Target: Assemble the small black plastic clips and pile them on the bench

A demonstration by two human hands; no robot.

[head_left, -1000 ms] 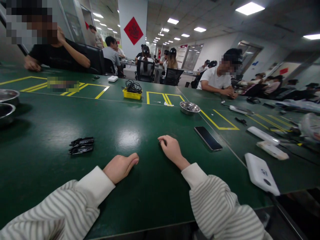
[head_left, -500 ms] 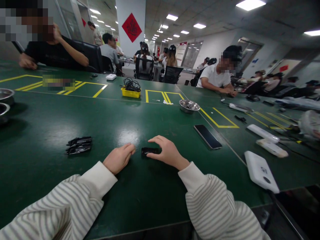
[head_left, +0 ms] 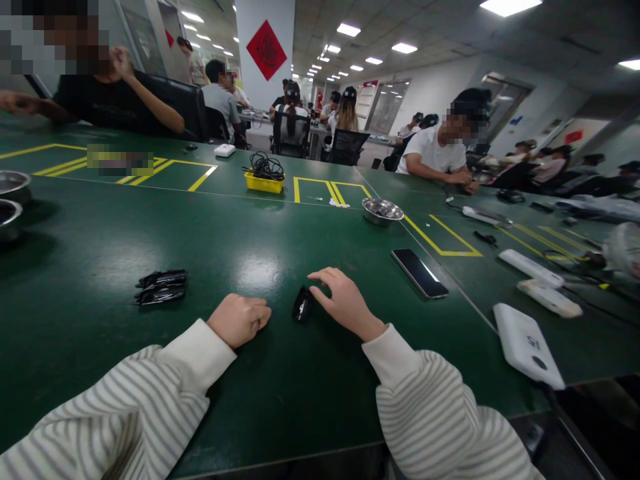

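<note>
A small glossy black packet (head_left: 302, 305), its exact kind unclear, stands or leans on the green table (head_left: 280, 400) between my hands. My right hand (head_left: 341, 300) is just to its right, thumb tip at its edge and fingers stretched beyond it, thumb and forefinger apart. To the left of the packet, my left hand (head_left: 240, 320) rests curled on the table; the inside of its fingers is hidden. Further left lie two or more similar shiny black packets (head_left: 161, 287), side by side.
A phone (head_left: 420, 273) lies right of my right hand. White power banks (head_left: 529, 343) lie at the right. A steel bowl (head_left: 383, 217) and a yellow tray (head_left: 264, 183) of black cables stand farther back. More steel bowls (head_left: 11, 220) are at the left edge. Co-workers sit across the table.
The black packet has turned from lying sideways to a steeper, near-upright angle. My right hand has shifted slightly, its fingers reaching past the packet. My left hand has curled more tightly.
</note>
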